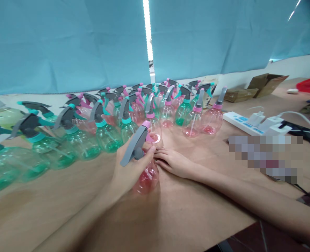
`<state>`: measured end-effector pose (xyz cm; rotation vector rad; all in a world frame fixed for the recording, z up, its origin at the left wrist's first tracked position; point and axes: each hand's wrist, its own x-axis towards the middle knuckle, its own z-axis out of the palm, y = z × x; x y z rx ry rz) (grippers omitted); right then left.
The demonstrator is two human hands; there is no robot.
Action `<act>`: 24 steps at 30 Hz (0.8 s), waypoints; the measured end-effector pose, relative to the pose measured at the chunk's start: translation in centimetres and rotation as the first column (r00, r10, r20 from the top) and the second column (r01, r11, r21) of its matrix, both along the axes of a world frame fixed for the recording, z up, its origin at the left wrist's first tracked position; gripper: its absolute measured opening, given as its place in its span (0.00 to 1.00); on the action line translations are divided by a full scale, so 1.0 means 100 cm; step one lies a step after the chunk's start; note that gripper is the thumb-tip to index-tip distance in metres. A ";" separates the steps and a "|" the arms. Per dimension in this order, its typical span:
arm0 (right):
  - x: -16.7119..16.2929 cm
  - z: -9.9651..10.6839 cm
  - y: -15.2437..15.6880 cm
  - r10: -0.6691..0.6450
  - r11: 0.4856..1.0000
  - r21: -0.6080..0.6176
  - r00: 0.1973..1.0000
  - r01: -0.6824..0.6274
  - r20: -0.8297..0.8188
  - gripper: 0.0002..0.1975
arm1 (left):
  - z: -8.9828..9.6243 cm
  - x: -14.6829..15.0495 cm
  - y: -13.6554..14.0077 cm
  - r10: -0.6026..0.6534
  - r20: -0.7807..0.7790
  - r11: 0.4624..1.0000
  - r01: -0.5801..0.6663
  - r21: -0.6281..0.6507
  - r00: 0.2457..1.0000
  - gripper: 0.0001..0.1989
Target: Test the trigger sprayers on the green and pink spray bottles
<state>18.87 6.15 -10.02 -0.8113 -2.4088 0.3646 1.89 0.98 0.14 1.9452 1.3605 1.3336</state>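
A clear pink spray bottle [147,180] with a grey and pink trigger head stands on the brown table in front of me. My left hand [130,164] is wrapped round its neck, just under the trigger head. My right hand [174,161] lies low at the bottle's right side, fingers stretched toward it; their tips reach its edge, and whether they press on it I cannot tell. Right behind is another pink spray bottle [155,134], partly hidden by my hands. Green spray bottles [109,136] form a row to the left.
Several more pink and green spray bottles crowd the back of the table [188,217]. A white power strip [242,122] with plugged-in chargers lies at right, near a blurred-out flat object [266,159]. Open cardboard boxes [267,85] stand farther back. A blue sheet [92,42] hangs behind.
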 end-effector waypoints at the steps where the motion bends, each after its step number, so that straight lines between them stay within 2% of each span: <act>1: 0.000 0.000 0.000 0.001 1.000 0.000 1.000 -0.001 0.004 0.13 | 0.001 0.001 -0.001 0.011 -0.009 1.000 -0.011 0.005 1.000 0.05; 5: 0.000 0.000 0.000 0.009 1.000 0.009 1.000 -0.009 0.012 0.12 | 0.001 0.001 -0.001 0.038 -0.032 0.999 -0.037 0.011 0.999 0.04; 12: 0.000 0.000 0.000 -0.005 1.000 0.022 1.000 0.005 0.012 0.12 | -0.001 -0.002 0.000 0.037 -0.061 0.999 -0.036 0.022 0.997 0.09; 18: 0.000 0.001 -0.001 -0.017 1.000 0.025 1.000 0.017 0.001 0.13 | 0.002 0.000 -0.002 0.014 -0.043 1.000 -0.014 0.004 0.999 0.02; 24: 0.001 0.000 0.000 -0.010 0.999 0.031 1.000 0.009 0.019 0.13 | -0.001 0.001 -0.001 0.057 -0.042 0.998 -0.057 0.000 0.998 0.05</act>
